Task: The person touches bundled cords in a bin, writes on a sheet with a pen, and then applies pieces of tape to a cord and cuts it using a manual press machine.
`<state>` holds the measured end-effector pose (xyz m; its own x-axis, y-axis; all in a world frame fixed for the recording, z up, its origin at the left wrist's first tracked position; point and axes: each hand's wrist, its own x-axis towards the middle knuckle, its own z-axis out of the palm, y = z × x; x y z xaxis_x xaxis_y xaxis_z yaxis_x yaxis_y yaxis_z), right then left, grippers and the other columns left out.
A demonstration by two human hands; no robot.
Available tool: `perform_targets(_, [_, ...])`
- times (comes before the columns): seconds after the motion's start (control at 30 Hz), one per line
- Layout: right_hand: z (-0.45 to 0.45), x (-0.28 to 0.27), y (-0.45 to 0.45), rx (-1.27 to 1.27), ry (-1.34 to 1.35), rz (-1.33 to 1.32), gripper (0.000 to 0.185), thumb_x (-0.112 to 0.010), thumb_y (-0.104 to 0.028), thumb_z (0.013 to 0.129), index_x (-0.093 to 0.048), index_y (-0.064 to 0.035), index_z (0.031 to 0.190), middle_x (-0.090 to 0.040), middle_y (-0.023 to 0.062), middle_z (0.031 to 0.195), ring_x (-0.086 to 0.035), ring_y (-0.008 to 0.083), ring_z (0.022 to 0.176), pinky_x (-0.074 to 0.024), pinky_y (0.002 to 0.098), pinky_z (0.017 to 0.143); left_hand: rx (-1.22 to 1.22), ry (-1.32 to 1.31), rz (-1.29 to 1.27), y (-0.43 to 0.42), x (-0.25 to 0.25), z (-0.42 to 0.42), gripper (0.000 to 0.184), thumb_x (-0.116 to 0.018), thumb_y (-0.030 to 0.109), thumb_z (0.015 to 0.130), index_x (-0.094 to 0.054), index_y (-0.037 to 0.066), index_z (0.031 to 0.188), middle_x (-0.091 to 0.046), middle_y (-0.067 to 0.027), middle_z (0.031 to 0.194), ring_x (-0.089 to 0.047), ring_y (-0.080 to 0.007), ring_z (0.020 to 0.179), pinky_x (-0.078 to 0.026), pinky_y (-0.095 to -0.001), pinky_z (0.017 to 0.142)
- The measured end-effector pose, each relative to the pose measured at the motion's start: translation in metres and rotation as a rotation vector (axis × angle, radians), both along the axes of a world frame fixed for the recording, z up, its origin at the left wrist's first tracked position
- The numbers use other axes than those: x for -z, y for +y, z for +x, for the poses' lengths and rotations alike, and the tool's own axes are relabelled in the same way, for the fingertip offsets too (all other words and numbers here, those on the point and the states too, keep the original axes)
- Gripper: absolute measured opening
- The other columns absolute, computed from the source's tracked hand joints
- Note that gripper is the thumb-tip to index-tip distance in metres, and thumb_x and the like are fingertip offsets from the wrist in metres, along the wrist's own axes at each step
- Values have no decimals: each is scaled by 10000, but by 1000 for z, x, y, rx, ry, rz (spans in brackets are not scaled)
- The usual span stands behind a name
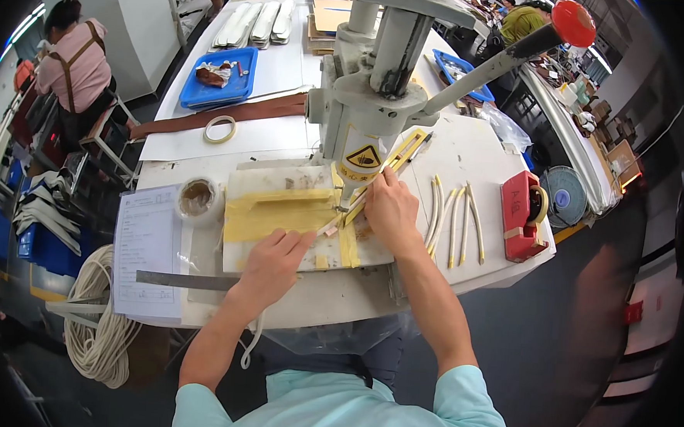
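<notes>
A white cord (330,227) runs slantwise beneath the tip of a grey hand press (374,111). My left hand (272,265) is closed, pinching the cord on the near left side of the tip. Close to the press on the right, my right hand (391,214) has its fingers closed on the cord's other stretch; the fingertips are partly hidden. Under both lies a pale board (259,248) patched with yellow tape. Several cut cord pieces (454,227) with yellow ends lie right of my right hand.
The press lever ends in a red knob (574,23). Around the board are a red tape dispenser (521,219), a tape roll (198,198), a printed sheet (148,254) and a metal ruler (184,280). A blue tray (219,79) stands behind; a cord coil (98,320) hangs left. A person sits at left.
</notes>
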<state>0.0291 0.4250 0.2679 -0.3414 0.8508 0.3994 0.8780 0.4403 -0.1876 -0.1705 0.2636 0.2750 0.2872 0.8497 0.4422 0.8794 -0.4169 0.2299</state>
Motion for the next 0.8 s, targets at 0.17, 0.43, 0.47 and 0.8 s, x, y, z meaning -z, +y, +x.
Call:
perform_targets(0.17, [2, -6, 2, -30, 36, -78, 333, -606, -138, 858, -655, -40, 1173, -615, 221, 1268, -683, 347, 860, -561, 447, 714, 10, -16, -41, 3, 1, 1, 552, -614, -53, 643, -622, -12, 1194, -568, -87, 917, -564, -259, 878, -507, -349, 778])
perform_targets(0.43, [0, -4, 1, -1, 67, -70, 344, -585, -190, 877, -683, -50, 1176, -612, 245, 1298, -706, 363, 845, -573, 450, 722, -8, -176, -120, 7, 2, -2, 525, -594, -68, 687, -624, -8, 1208, -552, -111, 941, -560, -298, 883, -500, -377, 791])
perform_targets(0.47, [0, -4, 1, 22, 51, -65, 298, -594, -199, 884, -667, -52, 1133, -619, 215, 1302, -710, 347, 830, -571, 444, 726, 5, -186, -146, 7, 1, -2, 523, -589, -70, 695, -623, -8, 1213, -548, -117, 952, -560, -305, 894, -496, -383, 804])
perform_targets(0.8, [2, -7, 1, 0, 89, -101, 374, -604, -182, 849, -684, -58, 1192, -598, 249, 1320, -710, 366, 839, -573, 455, 740, 14, -191, -233, 9, 2, -4, 547, -562, -72, 724, -605, 2, 1264, -544, -125, 973, -559, -322, 933, -482, -406, 838])
